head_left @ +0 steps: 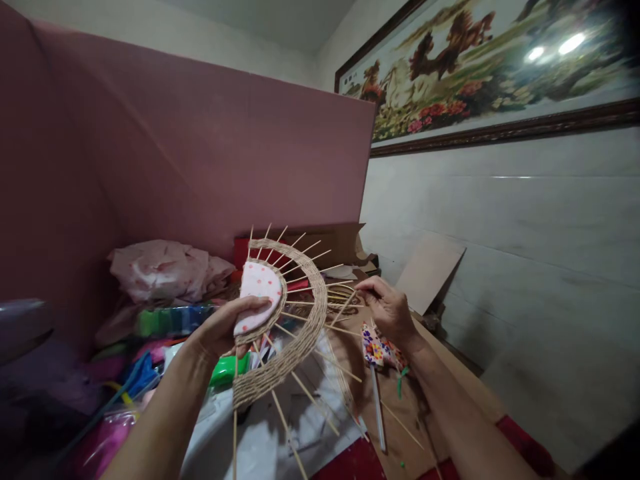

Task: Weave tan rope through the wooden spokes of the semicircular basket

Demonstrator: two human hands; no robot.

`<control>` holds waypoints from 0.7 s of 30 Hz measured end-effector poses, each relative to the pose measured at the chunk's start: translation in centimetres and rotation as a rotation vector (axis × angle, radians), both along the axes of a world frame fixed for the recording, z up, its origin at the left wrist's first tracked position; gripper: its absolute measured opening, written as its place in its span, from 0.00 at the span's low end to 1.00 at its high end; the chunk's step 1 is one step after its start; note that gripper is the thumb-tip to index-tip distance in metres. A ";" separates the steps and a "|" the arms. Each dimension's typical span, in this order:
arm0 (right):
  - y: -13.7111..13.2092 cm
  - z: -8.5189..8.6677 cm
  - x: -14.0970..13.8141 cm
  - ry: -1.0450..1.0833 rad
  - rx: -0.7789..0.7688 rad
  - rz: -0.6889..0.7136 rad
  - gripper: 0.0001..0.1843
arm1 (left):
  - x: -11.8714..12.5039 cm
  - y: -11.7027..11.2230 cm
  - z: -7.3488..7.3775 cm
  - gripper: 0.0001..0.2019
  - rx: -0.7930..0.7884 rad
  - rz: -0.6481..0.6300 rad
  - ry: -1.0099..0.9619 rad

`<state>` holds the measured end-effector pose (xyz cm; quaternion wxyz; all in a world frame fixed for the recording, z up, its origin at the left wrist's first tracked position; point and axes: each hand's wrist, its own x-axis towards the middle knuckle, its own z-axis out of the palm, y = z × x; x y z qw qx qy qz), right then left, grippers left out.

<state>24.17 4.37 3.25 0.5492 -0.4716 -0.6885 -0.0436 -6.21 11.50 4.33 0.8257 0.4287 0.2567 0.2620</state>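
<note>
At lower left, a clear plastic packet [107, 433] holds something bright pink; above it, a see-through packet [175, 320] shows blue and green contents, and a glossy green packet [230, 370] lies partly behind your work.

In the centre is a half-round woven twine piece [319, 300] with thin sticks fanning out. Your left hand [223, 327] grips its spotted white pad [261, 290], thumb on top. Your right hand [387, 310], right of centre, pinches what looks like a strand of twine [345, 307] between thumb and fingertips.

Below your right hand are a floral cloth piece [375, 350] and a pale rod [379, 407]. Bundled spotted cloth [167, 270] sits at middle left, before a pink partition [225, 140]; a framed horse picture [460, 60] fills the upper right.

Your left fingers are mostly hidden under the pad, the frame cuts off both forearms, and the dark far left is blurred.
</note>
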 end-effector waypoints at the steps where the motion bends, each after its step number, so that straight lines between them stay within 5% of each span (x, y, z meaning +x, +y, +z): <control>1: 0.1 0.0 0.2 0.019 -0.032 0.022 0.06 | 0.0 0.0 0.1 0.17 0.031 -0.033 0.046; 21: 1.1 -2.0 -3.3 0.749 -0.508 0.439 0.13 | 1.2 -1.5 1.0 0.20 0.061 -0.056 0.114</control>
